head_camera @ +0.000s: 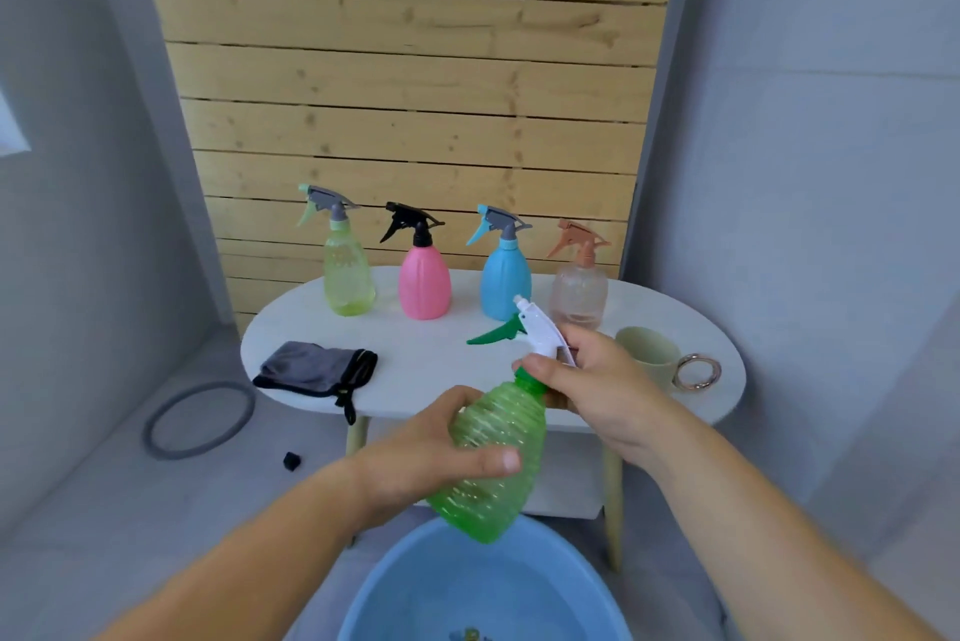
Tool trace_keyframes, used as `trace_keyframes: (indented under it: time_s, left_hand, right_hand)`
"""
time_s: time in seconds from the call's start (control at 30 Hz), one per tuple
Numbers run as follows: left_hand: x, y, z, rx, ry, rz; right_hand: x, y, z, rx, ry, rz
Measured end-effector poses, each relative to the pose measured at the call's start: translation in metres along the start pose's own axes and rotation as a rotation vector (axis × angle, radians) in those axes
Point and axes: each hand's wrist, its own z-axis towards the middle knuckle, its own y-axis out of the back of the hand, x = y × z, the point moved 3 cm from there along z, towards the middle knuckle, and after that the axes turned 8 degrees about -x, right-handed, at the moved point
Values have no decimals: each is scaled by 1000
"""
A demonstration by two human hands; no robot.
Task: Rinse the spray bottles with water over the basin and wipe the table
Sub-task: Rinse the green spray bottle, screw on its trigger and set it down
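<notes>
A ribbed green spray bottle [493, 464] with a white head and green trigger is held tilted above the blue basin [395, 583]. My left hand [431, 458] grips its body. My right hand [587, 380] grips the white spray head at the neck. On the white oval table [436, 370] stand a yellow-green bottle [347, 279], a pink bottle [424, 282], a blue bottle [505, 279] and a clear bottle [577, 295] with a brown head. A grey cloth [317, 370] with black trim lies on the table's left part.
A pale green cup [649, 354] and a metal ring [696, 371] sit at the table's right end. A grey hoop [200, 419] and a small black piece [292, 460] lie on the floor at left. A wooden slat wall stands behind the table.
</notes>
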Motion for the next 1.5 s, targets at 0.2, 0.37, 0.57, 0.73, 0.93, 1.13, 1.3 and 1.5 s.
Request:
trace_keyframes:
  time_s: [0.2,0.37,0.57,0.73,0.93,1.13,1.3,1.5]
  left_hand:
    - [15,4,1,149,83,-299]
    - [21,-1,9,103,94,-145]
    - [25,-5,12,135,164,-375]
    - [29,-4,17,104,126,-266]
    - [33,-4,16,152,167,-372]
    - [35,0,16,-3,115,-243]
    - [42,21,12,-185,79,-196]
    - [53,37,14,-346,95,-187]
  right_hand:
    - [-10,-1,0,57,-9,122]
    - [-19,-1,6,16,17,83]
    - [-26,-1,14,-8,18,67]
    - [-28,-3,15,-22,6,71]
    - [-31,0,19,-61,-23,80]
    - [-27,1,28,-234,43,67]
    - [-16,18,42,-526,78,86]
    - [-28,17,50,-697,47,58]
